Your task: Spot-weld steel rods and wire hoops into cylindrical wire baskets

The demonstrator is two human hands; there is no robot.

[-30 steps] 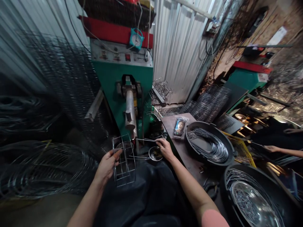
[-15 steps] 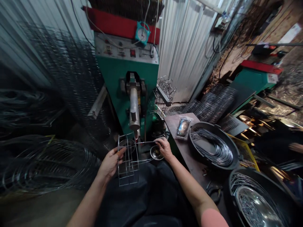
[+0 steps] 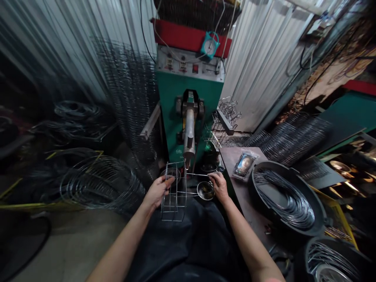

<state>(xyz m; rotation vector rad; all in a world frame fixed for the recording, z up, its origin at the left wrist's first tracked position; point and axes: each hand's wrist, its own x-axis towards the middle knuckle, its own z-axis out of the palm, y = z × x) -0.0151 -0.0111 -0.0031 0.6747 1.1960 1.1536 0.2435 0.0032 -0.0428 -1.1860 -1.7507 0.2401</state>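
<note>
**Green, red-topped spot-welding machine (image 3: 190, 98)**, standing against the corrugated wall straight ahead of the person. Its grey electrode arm (image 3: 188, 131) pointed down at the work, which lay between the two hands.

**Loose coils of bare steel wire (image 3: 100, 180)** lay on the floor to the left. **A round black tub (image 3: 270, 194)** of curved wire pieces sat on the brown bench to the right, well apart from both hands.

**Rectangular wire-grid rack (image 3: 174, 192)**, held over the dark cloth on the lap (image 3: 188, 239). Its long axis ran away from the person, and its far edge came up just below the electrode tip. The rack lay nearer the left hand.

**Left hand (image 3: 155, 192)** was closed on the rack's left side wire, thumb on top.

**Right hand (image 3: 219, 186)** was pinched shut on the end of a thin straight wire rod (image 3: 196, 175). The rod lay crosswise, at a right angle to the rack's long axis, and reached from the fingers to the rack's far edge under the electrode.

**Small shiny metal bowl (image 3: 205, 190)** sat just beside the right hand, between it and the rack. Whether the hand touched it could not be told.
</note>
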